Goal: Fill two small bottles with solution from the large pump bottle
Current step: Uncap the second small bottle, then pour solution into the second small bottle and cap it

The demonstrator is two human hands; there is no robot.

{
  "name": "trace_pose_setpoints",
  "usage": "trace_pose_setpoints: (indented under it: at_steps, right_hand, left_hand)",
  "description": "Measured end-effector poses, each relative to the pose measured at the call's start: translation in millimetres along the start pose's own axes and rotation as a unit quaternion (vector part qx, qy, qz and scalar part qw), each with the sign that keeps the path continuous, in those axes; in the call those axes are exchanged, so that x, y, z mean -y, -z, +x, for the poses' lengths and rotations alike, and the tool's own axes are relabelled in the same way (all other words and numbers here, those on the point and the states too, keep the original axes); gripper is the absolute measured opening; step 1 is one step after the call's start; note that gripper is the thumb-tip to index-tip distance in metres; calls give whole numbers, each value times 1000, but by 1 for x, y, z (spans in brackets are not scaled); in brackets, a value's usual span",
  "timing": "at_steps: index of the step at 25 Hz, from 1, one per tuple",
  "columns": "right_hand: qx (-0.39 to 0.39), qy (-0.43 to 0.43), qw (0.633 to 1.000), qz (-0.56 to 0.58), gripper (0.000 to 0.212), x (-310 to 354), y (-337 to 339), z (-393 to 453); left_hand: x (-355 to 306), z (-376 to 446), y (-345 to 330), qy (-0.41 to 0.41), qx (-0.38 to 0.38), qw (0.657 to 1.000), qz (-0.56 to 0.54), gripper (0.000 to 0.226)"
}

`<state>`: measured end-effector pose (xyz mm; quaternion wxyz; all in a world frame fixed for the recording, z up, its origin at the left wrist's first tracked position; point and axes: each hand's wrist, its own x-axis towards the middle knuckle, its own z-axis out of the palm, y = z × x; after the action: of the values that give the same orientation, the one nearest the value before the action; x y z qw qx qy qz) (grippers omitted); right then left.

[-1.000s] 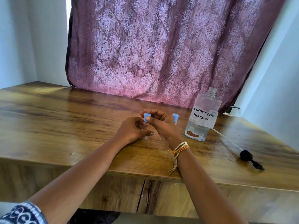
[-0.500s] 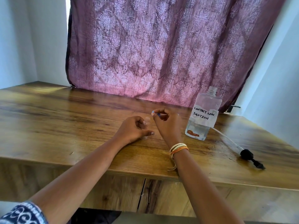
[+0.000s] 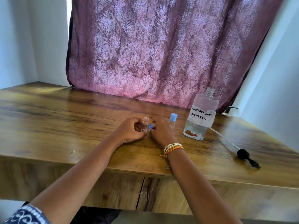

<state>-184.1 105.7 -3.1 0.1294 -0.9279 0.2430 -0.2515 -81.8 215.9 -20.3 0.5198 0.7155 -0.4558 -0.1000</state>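
Clear, uncapped small bottle (image 3: 146,125) stands upright in my left hand (image 3: 129,130); my right hand (image 3: 161,132) pinches its blue cap (image 3: 150,126).

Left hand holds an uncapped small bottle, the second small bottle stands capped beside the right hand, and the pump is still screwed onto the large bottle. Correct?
Not quite. The pump is off: it lies on the table, right of the large bottle, whose neck is open, as the head view shows. The rest holds: the left hand holds the uncapped small bottle, and the second small bottle stands capped beside the right hand.
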Motion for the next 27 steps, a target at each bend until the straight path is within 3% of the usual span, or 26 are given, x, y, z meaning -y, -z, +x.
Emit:
trace_pose_setpoints:
  at_steps: [4,11,16,21,23,25,27]
  right_hand:
    - [-18,-10,1000,15,47,-3,3,-11]
    - [-66,-32,995,74,8,-35,31,-59]
    - [-244,-105,957,118,3,-62,77,-54]
    - [-339,-162,920,114,56,-88,113,-19]
    - [-303,-184,927,121,84,-99,126,-2]
    - [-218,-189,937,197,105,-108,135,14]
    - [-162,-188,925,288,99,-112,138,23]
  left_hand:
    - [-3,-4,-2,-6,-4,1000,-5,26]
    - [-18,-13,-20,-11,48,999,-17,34]
    - [-38,-16,-51,-14,71,997,-32,34]
    - [-46,-16,-80,-5,80,996,-46,42]
    - [-44,-17,-83,-8,82,994,-66,48]
    - [-42,-17,-83,-19,76,994,-74,51]
    - [-43,-18,-83,-38,74,992,-95,49]
